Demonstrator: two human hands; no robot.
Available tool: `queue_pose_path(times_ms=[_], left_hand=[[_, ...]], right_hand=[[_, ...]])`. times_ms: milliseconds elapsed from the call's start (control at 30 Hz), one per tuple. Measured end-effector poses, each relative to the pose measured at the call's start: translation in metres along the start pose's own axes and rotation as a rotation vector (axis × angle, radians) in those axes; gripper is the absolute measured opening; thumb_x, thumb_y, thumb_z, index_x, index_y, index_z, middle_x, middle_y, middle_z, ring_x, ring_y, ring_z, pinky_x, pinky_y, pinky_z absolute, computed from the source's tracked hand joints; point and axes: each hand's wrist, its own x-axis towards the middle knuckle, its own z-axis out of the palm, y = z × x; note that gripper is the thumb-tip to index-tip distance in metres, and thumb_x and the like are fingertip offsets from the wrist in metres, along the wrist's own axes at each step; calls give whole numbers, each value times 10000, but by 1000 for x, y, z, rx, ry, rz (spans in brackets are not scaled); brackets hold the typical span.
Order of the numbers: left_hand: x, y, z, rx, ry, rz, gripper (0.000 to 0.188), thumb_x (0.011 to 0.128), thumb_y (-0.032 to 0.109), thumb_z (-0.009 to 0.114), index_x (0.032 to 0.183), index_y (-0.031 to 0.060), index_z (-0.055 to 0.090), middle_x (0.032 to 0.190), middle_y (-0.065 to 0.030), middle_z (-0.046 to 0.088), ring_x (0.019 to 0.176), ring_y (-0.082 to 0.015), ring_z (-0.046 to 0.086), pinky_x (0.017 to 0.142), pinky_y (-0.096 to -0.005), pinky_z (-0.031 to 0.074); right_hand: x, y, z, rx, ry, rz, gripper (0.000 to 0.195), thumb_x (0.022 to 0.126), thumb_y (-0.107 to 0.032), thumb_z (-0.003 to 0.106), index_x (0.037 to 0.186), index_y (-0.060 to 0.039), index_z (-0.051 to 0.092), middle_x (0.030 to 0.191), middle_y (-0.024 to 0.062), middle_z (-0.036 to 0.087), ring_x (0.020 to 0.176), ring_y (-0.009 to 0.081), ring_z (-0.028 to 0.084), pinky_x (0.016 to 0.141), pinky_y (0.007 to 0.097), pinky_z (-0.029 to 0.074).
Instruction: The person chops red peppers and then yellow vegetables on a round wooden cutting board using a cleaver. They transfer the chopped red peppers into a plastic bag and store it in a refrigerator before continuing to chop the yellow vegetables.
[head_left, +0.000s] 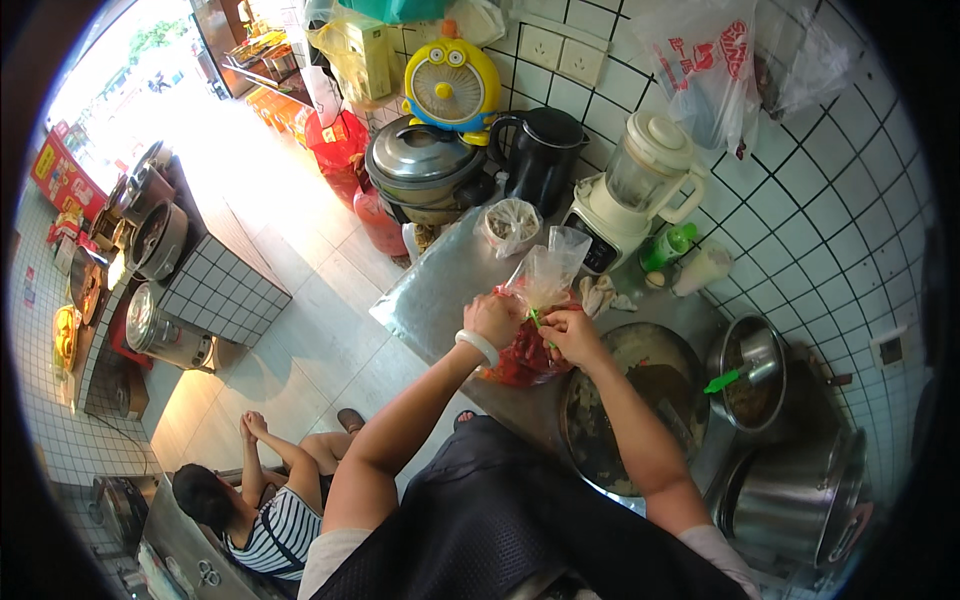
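Note:
On the metal table (442, 277) sits a clear plastic bag (529, 360) filled with red pieces that look like chillies. Its gathered neck stands up loosely above my hands. My left hand (495, 321), with a white bangle on the wrist, grips the bag at the neck from the left. Between the thumb and fingers of my right hand (576, 339) is a thin green strip (535, 318), which lies against the bag's neck. Whether the strip goes all around the neck is hidden by my fingers.
A large round pan (637, 405) lies beneath my right forearm. Behind the bag are a tied bag-covered bowl (511, 225), a blender (630, 187) and a black kettle (541, 157). A steel bowl (750, 375) holds a green-handled tool. A seated person (270, 517) is at lower left.

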Motion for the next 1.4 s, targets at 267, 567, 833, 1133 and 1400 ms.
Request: queue_pose_path(times_ms=[267, 567, 833, 1133, 1400], left_hand=[[9, 9, 9, -311, -220, -301, 220, 700, 267, 676, 748, 53, 659, 715, -110, 638, 652, -235, 617, 638, -326, 491], [-10, -11, 20, -1266, -281, -555, 146, 774, 90, 600, 855, -24, 644, 755, -42, 632, 656, -164, 585, 624, -299, 483], [-23, 5, 35, -672, 98, -13, 178, 754, 49, 559, 910, 26, 640, 816, -150, 628, 701, -283, 614, 642, -350, 479], [-24, 16, 62, -907, 264, -476, 150, 801, 137, 552, 831, 7, 620, 682, -124, 620, 603, -213, 583, 565, -329, 439], [-13, 12, 53, -1358, 155, -687, 167, 854, 132, 543, 709, 61, 590, 608, 1, 564, 445, -69, 446, 412, -212, 342]], right_hand=[[-4, 15, 33, -283, 227, -407, 136, 802, -121, 607, 800, 14, 596, 592, 99, 594, 443, 149, 528, 440, 295, 400], [-4, -7, 15, -875, 333, -539, 108, 784, -125, 526, 791, -32, 580, 741, 140, 586, 654, 315, 592, 593, 406, 480], [24, -48, 0, -1123, -221, -373, 219, 801, -174, 501, 749, 7, 613, 728, 211, 609, 706, 342, 606, 667, 436, 474], [28, -130, 39, -392, -343, -577, 173, 763, -116, 518, 888, -13, 579, 856, 168, 630, 782, 348, 598, 687, 399, 477], [81, -44, -29, -889, -442, -532, 238, 688, -182, 631, 895, -67, 647, 881, 103, 613, 868, 270, 544, 782, 351, 444]])
